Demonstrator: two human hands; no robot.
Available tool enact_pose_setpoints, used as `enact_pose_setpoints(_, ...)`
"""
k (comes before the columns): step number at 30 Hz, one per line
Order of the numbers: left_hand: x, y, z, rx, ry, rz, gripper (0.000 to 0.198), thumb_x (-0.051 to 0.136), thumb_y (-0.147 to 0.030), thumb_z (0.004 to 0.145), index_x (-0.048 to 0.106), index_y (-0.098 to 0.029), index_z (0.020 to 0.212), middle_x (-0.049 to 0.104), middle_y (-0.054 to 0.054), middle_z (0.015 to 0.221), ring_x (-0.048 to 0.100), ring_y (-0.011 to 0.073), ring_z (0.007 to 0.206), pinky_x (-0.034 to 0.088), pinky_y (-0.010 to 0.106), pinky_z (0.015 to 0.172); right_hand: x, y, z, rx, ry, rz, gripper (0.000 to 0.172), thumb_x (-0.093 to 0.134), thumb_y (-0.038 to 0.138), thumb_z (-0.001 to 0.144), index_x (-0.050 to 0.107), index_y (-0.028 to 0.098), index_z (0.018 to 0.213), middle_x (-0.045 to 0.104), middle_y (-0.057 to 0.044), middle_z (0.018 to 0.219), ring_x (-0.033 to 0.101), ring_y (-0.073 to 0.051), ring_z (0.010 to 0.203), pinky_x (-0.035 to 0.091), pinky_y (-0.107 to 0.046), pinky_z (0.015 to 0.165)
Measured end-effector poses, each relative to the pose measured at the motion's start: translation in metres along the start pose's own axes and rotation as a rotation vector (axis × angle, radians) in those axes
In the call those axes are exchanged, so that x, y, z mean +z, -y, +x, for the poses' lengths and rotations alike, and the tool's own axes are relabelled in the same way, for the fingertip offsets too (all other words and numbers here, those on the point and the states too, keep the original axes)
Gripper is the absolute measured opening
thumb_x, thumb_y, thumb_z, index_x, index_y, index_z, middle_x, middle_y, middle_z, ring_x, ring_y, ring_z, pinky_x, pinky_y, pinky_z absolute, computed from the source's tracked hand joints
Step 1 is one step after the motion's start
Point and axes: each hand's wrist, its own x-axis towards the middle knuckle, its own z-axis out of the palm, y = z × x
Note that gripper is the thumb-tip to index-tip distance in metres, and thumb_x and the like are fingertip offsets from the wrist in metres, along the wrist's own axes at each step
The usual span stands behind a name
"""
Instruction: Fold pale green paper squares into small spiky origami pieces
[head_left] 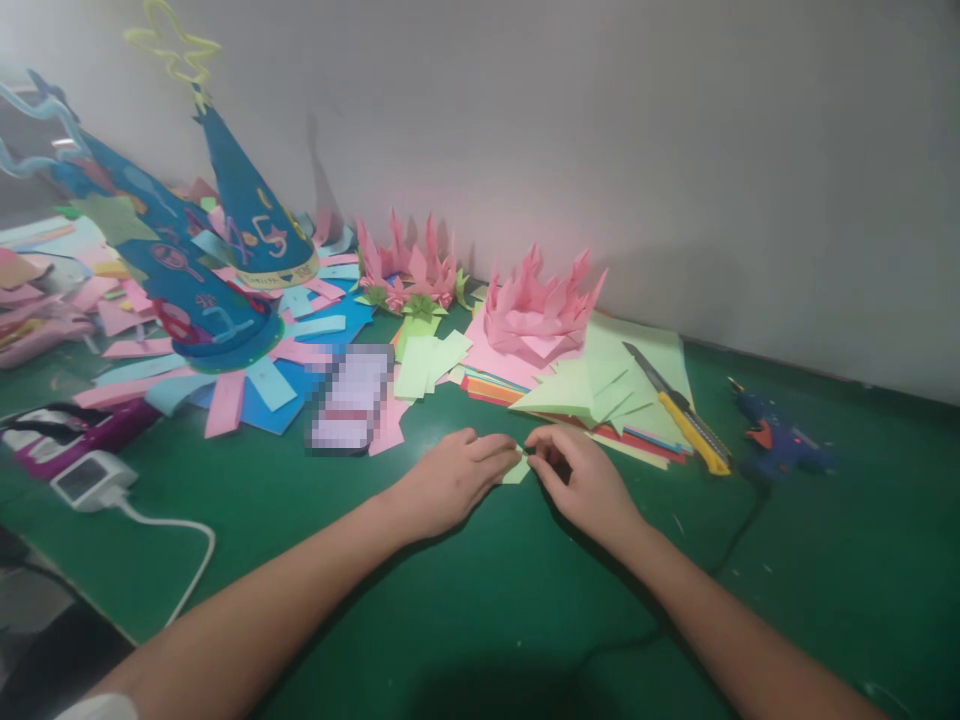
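Observation:
A small piece of light green paper (514,472) lies on the green table, mostly covered by my fingers. My left hand (454,485) reaches over it from the left, fingers together and pressed onto the paper, holding it down. At its right corner, my right hand (589,485) pinches the edge between thumb and forefinger, with the other fingers curled. Just beyond my hands sits a stack of coloured paper sheets (495,388) topped with light green folded pieces (570,390). A pink folded-paper crown (536,320) stands on that stack.
To the right lie a yellow utility knife (694,430) and a blue glue gun (784,440) with its cord. A blurred phone (351,398), a second pink crown (412,265), blue cone hats (251,210) and a white-cabled device (94,482) occupy the left. A wall (787,180) closes the back.

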Motion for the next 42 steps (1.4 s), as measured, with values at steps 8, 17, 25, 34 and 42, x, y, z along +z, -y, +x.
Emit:
enact_pose_setpoints(8, 0.011, -0.005, 0.003, -0.103, 0.003, 0.124, 0.047, 0.035, -0.017, 0.089, 0.036, -0.018, 0.136, 0.051, 0.008, 0.127, 0.048, 0.0196, 0.081, 0.041, 0.036, 0.076, 0.0, 0.001, 0.002, 0.011, 0.007, 0.013, 0.015, 0.048, 0.01, 0.079, 0.053, 0.02, 0.09, 0.056, -0.001, 0.069, 0.054, -0.018, 0.067, 0.042, -0.029, 0.063)
enact_pose_setpoints(17, 0.009, -0.008, 0.002, -0.118, -0.019, 0.142, 0.047, 0.036, -0.018, 0.088, 0.038, -0.017, 0.135, 0.05, 0.009, 0.126, 0.048, 0.0201, 0.081, 0.042, 0.036, 0.077, 0.001, -0.002, 0.0, 0.022, -0.04, 0.013, 0.016, 0.049, 0.012, 0.08, 0.055, 0.019, 0.093, 0.055, 0.0, 0.067, 0.054, -0.017, 0.064, 0.043, -0.029, 0.062)
enact_pose_setpoints(25, 0.005, -0.008, -0.002, -0.109, -0.017, 0.067, 0.034, 0.039, -0.013, 0.086, 0.051, -0.02, 0.117, 0.05, 0.006, 0.127, 0.047, 0.0199, 0.084, 0.041, 0.035, 0.079, -0.002, 0.001, 0.0, -0.039, -0.228, 0.079, 0.01, 0.049, 0.014, 0.085, 0.055, 0.022, 0.089, 0.062, -0.004, 0.083, 0.059, -0.019, 0.078, 0.048, -0.031, 0.072)
enact_pose_setpoints(34, -0.001, 0.002, -0.008, -0.069, -0.042, -0.096, 0.031, 0.035, -0.022, 0.094, 0.059, -0.022, 0.113, 0.057, 0.008, 0.113, 0.054, 0.0193, 0.088, 0.044, 0.034, 0.079, 0.001, 0.003, -0.004, -0.143, 0.062, 0.089, 0.014, 0.047, 0.014, 0.088, 0.057, 0.023, 0.095, 0.067, -0.004, 0.091, 0.063, -0.018, 0.084, 0.049, -0.031, 0.075)
enact_pose_setpoints(42, -0.005, 0.013, -0.012, -0.026, -0.111, -0.21, 0.024, 0.043, -0.017, 0.091, 0.065, -0.017, 0.101, 0.065, 0.008, 0.109, 0.057, 0.0177, 0.096, 0.045, 0.032, 0.086, -0.001, 0.008, -0.004, -0.153, 0.066, -0.053, 0.018, 0.043, 0.01, 0.086, 0.058, 0.02, 0.089, 0.066, -0.005, 0.083, 0.061, -0.019, 0.077, 0.048, -0.031, 0.07)
